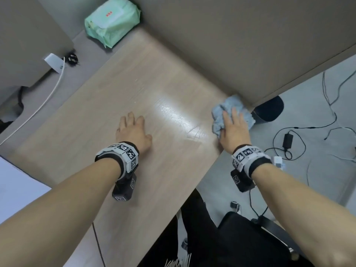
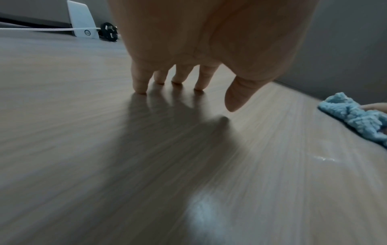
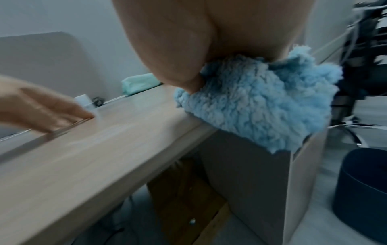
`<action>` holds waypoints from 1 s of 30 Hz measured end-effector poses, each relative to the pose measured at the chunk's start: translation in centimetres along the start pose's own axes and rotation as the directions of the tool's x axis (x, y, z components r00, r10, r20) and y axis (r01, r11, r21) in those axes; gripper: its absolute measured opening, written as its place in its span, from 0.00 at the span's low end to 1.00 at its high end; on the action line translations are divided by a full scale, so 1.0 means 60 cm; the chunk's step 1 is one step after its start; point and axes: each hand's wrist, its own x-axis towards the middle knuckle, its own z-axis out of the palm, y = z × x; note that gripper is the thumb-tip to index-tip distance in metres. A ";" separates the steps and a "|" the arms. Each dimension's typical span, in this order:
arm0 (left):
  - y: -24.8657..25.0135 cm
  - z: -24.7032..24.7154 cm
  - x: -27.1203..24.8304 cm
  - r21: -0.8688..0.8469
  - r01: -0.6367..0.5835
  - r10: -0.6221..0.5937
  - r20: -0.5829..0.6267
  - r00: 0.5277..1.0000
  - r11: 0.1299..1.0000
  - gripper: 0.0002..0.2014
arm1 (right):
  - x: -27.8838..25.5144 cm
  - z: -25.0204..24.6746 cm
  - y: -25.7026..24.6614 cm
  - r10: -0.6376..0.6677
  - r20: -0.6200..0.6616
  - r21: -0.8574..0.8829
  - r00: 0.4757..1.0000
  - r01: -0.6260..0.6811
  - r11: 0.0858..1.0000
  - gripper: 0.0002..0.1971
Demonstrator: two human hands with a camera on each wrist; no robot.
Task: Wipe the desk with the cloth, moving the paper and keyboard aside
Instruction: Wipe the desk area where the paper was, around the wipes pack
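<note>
A fluffy light-blue cloth (image 1: 218, 114) (image 3: 261, 106) lies bunched at the right edge of the wooden desk (image 1: 107, 116), in the corner by the grey partition, and partly hangs over the edge. My right hand (image 1: 233, 122) holds it: the fingers lie over the top and the thumb is tucked into the folds. My left hand (image 1: 141, 128) (image 2: 215, 99) rests on the desk's middle with straight fingers, only the fingertips touching the wood, and holds nothing. The cloth (image 2: 356, 116) shows at the far right in the left wrist view. No keyboard is in view.
A green wipes pack (image 1: 112, 20) sits at the back. A white charger (image 1: 54, 62) with its cable and a black plug (image 1: 72, 58) lie at the back left. A pale sheet (image 1: 17, 182) shows at the lower left. On the floor stand a dark bin (image 1: 269, 110), cables and a black chair (image 1: 250, 237).
</note>
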 end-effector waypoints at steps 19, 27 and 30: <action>-0.005 0.002 0.008 0.066 -0.015 0.017 -0.027 0.999 0.998 0.33 | -0.022 -0.015 0.031 -0.151 0.104 -0.121 0.983 0.163 0.979 0.36; 0.002 -0.002 0.007 0.058 -0.003 0.005 -0.033 0.999 0.998 0.32 | -0.063 0.024 -0.001 -0.264 0.134 -0.137 0.955 0.281 0.950 0.37; 0.000 -0.006 0.005 0.044 -0.008 0.009 -0.024 1.000 0.999 0.32 | -0.035 0.003 0.032 -0.143 0.037 -0.068 0.989 0.145 0.987 0.34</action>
